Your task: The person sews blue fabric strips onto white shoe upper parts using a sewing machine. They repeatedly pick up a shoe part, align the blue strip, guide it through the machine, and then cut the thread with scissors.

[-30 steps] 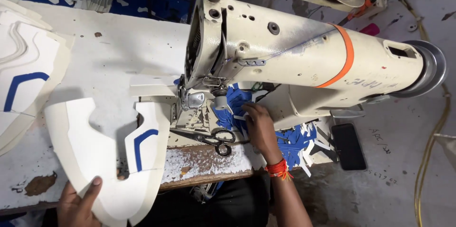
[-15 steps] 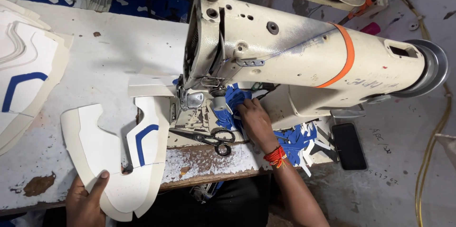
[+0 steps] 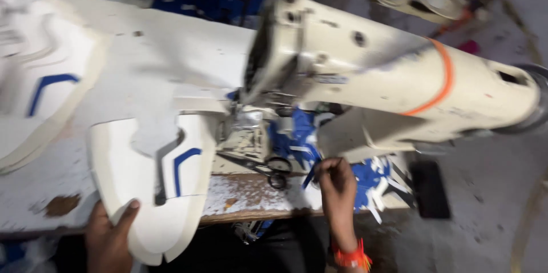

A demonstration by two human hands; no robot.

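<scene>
— Gripping what, at seven o'clock?
— Left hand (image 3: 111,239) clamped on the white shoe upper (image 3: 151,184), drawn back toward the table (image 3: 240,193) edge.
— And at five o'clock?
— Right hand (image 3: 337,184) has pulled away from the sewing machine (image 3: 365,79), fingers pinched on a blue strip (image 3: 309,177).

Cream shoe upper (image 3: 149,193), blue stripe; cream sewing machine (image 3: 388,79), orange band; blue pieces (image 3: 297,136).

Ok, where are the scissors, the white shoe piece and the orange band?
scissors (image 3: 273,171), head view, on the finger loops.
white shoe piece (image 3: 134,184), head view, on its flat middle.
orange band (image 3: 442,79), head view, on the machine arm's side.
</scene>
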